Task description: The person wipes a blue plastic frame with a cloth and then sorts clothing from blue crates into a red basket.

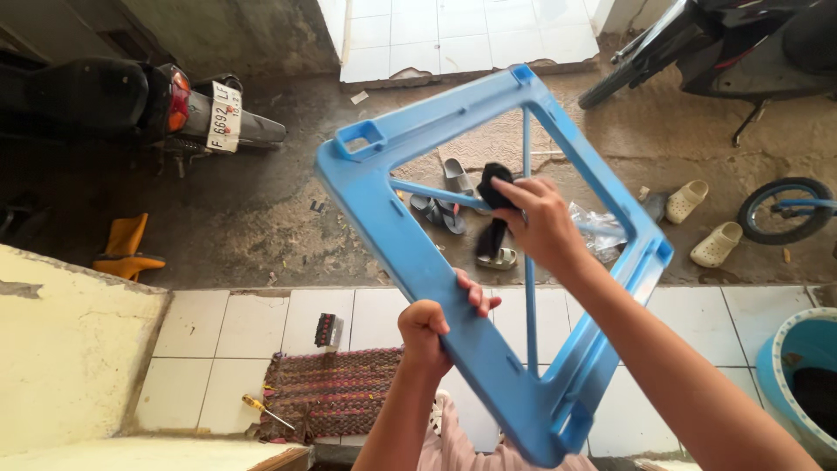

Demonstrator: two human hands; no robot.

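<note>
Head view, looking down past a raised blue plastic frame (410,253), held tilted in front of me above the tiled step (288,314). My left hand (432,327) is closed around the frame's lower-left rail, fingers (475,296) curled over its inner edge and the thumb side on the near face. My right hand (545,222) reaches through the frame's opening; its fingers are bunched shut on a black cloth (497,187), which they press where the two thin blue cross bars (527,288) meet. Part of the cloth hangs below the hand; how much of it touches the bars I cannot tell. The frame has small square sockets at its corners, one at the upper left (359,138). Below it on the tiles lie a woven mat (336,392), a yellow-handled screwdriver (261,408) just beside the mat's left edge, and a small dark brush (325,330) near its top. On the dirt ground beyond are sandals (440,209), pale clogs (702,222), a small bicycle wheel (785,209), a scooter (131,109) at upper left, and a blue tub (780,366) at the right edge.
</note>
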